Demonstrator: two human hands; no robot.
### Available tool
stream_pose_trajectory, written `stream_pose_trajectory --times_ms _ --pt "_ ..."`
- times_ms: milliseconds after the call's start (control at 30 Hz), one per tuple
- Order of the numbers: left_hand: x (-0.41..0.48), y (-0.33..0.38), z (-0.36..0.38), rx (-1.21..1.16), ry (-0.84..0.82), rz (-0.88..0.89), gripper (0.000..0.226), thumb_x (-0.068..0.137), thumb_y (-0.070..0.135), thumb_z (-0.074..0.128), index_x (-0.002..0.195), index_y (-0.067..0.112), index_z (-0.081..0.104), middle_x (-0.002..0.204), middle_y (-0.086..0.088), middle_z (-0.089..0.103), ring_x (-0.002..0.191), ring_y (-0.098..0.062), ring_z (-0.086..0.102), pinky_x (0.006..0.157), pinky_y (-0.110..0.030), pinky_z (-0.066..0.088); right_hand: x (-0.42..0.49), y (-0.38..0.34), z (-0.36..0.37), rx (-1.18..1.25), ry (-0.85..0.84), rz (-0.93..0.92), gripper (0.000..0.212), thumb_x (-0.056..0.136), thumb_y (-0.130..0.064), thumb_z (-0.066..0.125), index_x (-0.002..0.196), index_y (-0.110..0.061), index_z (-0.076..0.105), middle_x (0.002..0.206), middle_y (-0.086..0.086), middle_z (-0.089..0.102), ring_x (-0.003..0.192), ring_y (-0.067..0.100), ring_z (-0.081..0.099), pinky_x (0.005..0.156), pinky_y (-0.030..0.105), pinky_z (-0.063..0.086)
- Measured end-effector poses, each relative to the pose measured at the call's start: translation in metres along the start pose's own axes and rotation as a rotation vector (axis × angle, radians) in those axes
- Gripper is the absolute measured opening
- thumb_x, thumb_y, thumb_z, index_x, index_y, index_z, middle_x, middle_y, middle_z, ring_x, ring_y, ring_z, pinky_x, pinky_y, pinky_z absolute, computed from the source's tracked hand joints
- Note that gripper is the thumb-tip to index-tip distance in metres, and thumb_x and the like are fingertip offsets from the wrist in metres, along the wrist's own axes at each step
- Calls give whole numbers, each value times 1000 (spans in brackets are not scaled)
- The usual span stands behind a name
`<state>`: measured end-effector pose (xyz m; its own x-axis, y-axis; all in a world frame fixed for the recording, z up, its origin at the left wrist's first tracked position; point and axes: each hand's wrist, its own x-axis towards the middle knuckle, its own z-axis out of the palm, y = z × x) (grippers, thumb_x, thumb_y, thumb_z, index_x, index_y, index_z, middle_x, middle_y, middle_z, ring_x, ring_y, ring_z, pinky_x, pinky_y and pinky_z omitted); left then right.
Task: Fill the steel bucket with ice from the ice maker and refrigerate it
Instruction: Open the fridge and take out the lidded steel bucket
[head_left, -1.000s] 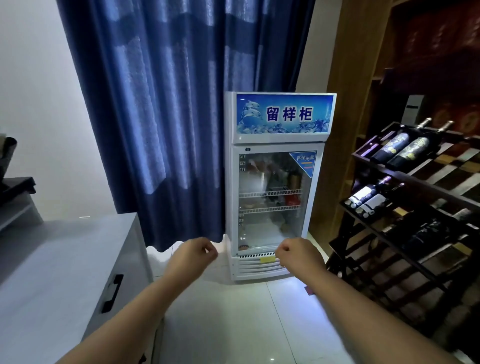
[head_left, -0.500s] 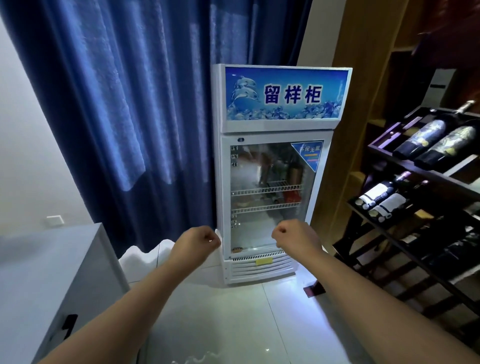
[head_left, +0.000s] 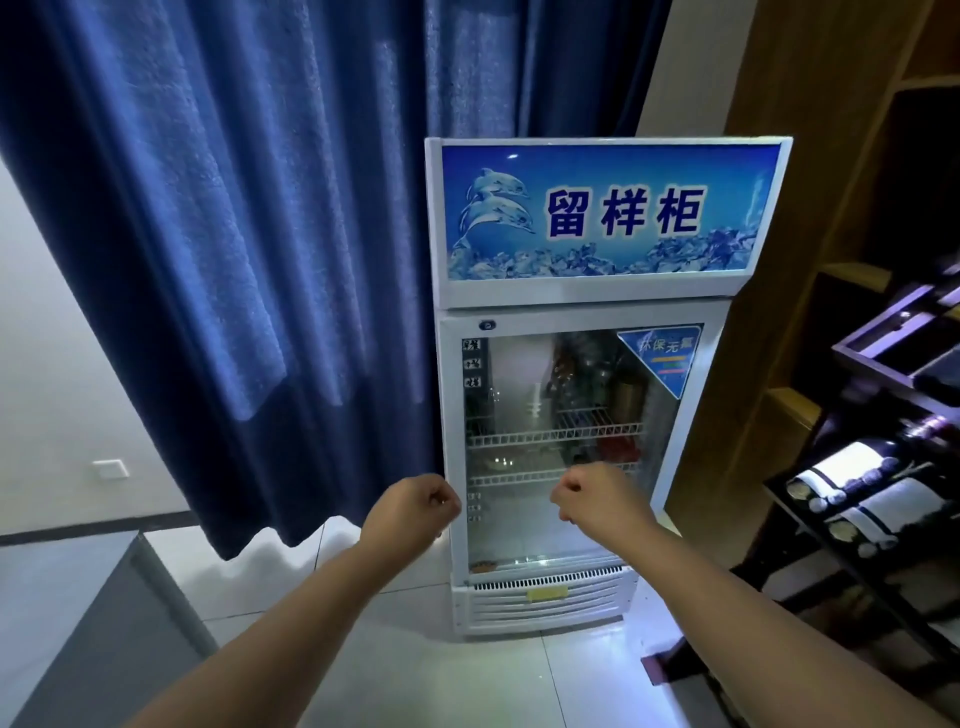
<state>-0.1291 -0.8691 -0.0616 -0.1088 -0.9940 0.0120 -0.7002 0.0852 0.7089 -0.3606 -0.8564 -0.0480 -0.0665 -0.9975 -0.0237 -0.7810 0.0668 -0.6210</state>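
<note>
Display fridge (head_left: 582, 299), far centre: door closed. Left hand (head_left: 413, 506), right hand (head_left: 597, 499): fingers curled into fists, empty. Steel bucket: unseen. Advice: fetch bucket before opening door.

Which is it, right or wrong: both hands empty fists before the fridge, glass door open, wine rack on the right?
Wrong: head view shows the glass door shut. Left hand and right hand are empty fists before the fridge, wine rack on the right.

Left hand (head_left: 413, 506), right hand (head_left: 597, 499): empty fists.
</note>
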Motion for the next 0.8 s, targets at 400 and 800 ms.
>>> stream_pose_trajectory --times_ms 400,800 --pt "146 -7 -21 -7 -5 113 14 84 25 60 71 28 63 61 8 63 55 -6 57 52 -20 43 116 -16 16 -23 19 -2 24 87 -22 53 71 -13 69 69 1 70 68 23 67 63 38 53" --pt "297 -24 -59 -129 64 159 37 87 27 63 120 10 57 111 -6 61 92 -21 61 80 -34 48 234 -71 35 -16 133 -80 23 89 -17 59 110 -15 68 110 1 66 99 17 60 84 28 46"
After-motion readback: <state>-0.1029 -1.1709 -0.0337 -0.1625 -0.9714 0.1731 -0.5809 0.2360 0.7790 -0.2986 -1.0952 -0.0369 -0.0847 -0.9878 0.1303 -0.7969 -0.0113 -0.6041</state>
